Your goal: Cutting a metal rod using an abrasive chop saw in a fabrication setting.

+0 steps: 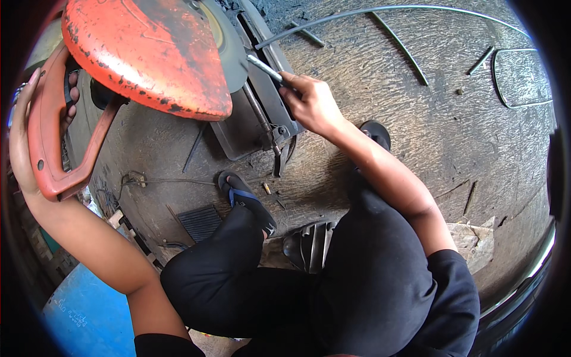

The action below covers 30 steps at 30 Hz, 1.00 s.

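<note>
A chop saw with a scuffed red guard [148, 65] stands at the upper left, its grey cutting disc [233, 59] showing along the guard's right side. My left hand [22, 128] is wrapped round the saw's red loop handle [50, 125]; some of its fingers show through the loop. Between the thumb and fingers of my right hand [312, 104] is a short metal rod [264, 68]. The rod's free end is right beside the disc; whether they touch I cannot tell. Below it lies the threaded clamp screw [257, 112] on the saw's dark base [235, 140].
A long curved rod [380, 8] reaches from the saw to the far right. Loose rod pieces [401, 50] and a bent wire frame [496, 77] lie on the worn floor. A cable [172, 180], a black slotted grate [200, 223] and a blue surface [89, 309] are nearer.
</note>
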Tool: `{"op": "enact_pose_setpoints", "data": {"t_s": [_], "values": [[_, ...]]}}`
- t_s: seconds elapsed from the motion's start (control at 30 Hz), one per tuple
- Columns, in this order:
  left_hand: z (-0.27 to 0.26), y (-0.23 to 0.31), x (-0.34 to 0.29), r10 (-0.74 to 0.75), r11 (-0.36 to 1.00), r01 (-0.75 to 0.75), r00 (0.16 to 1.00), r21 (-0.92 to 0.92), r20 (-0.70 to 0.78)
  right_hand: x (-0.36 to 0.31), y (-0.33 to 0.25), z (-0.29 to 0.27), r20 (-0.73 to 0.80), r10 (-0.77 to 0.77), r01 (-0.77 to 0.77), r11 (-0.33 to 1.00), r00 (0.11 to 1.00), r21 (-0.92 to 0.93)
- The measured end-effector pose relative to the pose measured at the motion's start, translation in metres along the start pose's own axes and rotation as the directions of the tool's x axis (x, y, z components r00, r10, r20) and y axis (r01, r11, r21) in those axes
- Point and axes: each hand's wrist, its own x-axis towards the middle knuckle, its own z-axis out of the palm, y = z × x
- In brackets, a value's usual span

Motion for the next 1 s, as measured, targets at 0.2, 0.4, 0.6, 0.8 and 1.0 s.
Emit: {"op": "enact_pose_setpoints", "data": {"t_s": [0.2, 0.4, 0.6, 0.8, 1.0], "values": [[0.021, 0.011, -0.008, 0.026, 0.999, -0.032, 0.987, -0.039, -0.159, 0.002, 0.01, -0.02, 0.198, 0.284, -0.332, 0.898, 0.938, 0.288], [0.01, 0.004, -0.004, 0.013, 1.0, -0.012, 0.995, 0.013, -0.096, 0.0, 0.007, -0.009, 0.261, 0.234, -0.301, 0.917, 0.937, 0.26], [0.031, 0.005, -0.016, 0.082, 0.995, -0.094, 0.965, -0.037, -0.248, -0.006, -0.016, 0.001, 0.246, 0.191, -0.234, 0.959, 0.95, 0.158], [0.016, 0.004, -0.009, 0.058, 0.997, -0.065, 0.986, -0.035, -0.154, -0.01, -0.02, 0.01, 0.174, 0.167, -0.195, 0.969, 0.97, 0.153], [0.042, 0.001, -0.013, 0.059, 0.995, -0.082, 0.953, -0.064, -0.298, -0.011, -0.013, 0.009, 0.094, 0.06, -0.064, 0.997, 0.994, 0.048]]}}
